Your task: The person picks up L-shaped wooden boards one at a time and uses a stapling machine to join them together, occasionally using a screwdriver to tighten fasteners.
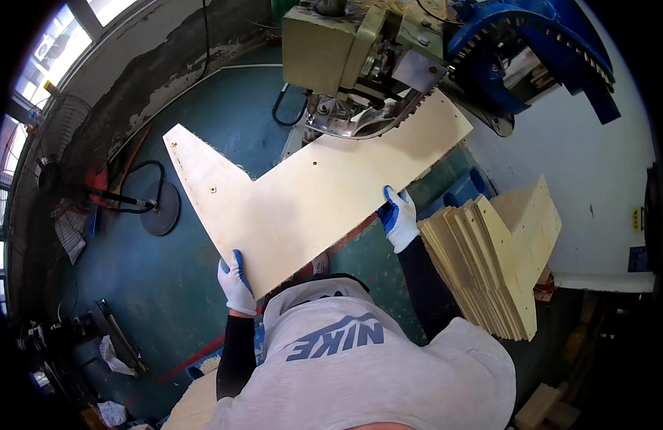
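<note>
A large L-shaped plywood panel (295, 204) is stretched out in front of me, pale, with small holes and a few metal inserts. Its near left corner is gripped by my left hand (236, 285), gloved in white and blue, thumb on top. Along the near edge, further right, my right hand (399, 217) clasps it in a matching glove, fingers underneath. The far part of the panel lies beneath the head of a green and metal machine (360, 107), which hides some of its far edge.
At right stands a stack of similar plywood panels (482, 265). A blue toothed feeder ring (532, 43) juts from the machine at the upper right. A pedestal fan (66, 179) stands at left, near the wall. More plywood (195, 405) lies behind me at lower left.
</note>
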A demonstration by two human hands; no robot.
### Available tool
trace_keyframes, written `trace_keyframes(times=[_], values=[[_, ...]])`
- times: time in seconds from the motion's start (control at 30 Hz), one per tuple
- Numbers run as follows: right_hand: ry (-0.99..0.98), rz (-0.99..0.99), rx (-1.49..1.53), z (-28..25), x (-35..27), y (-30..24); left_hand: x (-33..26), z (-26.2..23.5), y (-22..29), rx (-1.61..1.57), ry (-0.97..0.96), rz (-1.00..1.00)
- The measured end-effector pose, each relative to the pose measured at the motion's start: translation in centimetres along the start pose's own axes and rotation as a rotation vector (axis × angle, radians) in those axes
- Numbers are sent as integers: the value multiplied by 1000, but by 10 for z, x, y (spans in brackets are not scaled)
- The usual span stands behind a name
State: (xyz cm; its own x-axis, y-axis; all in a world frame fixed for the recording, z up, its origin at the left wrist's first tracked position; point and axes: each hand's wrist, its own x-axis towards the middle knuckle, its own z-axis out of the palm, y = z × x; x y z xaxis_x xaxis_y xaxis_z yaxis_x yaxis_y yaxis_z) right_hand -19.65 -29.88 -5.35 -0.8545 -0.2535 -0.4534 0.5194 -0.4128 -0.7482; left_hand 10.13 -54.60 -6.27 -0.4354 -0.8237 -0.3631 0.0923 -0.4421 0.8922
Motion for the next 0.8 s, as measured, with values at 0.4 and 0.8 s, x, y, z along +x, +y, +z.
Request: trace_keyframes(times=[0.4,0.8], values=[[58,-106,-48,5,-4,12,11,-9,-19,-11,-51,8],[110,-954,-396,73,-52,-79,19,-13,-35,-125,-36,19]])
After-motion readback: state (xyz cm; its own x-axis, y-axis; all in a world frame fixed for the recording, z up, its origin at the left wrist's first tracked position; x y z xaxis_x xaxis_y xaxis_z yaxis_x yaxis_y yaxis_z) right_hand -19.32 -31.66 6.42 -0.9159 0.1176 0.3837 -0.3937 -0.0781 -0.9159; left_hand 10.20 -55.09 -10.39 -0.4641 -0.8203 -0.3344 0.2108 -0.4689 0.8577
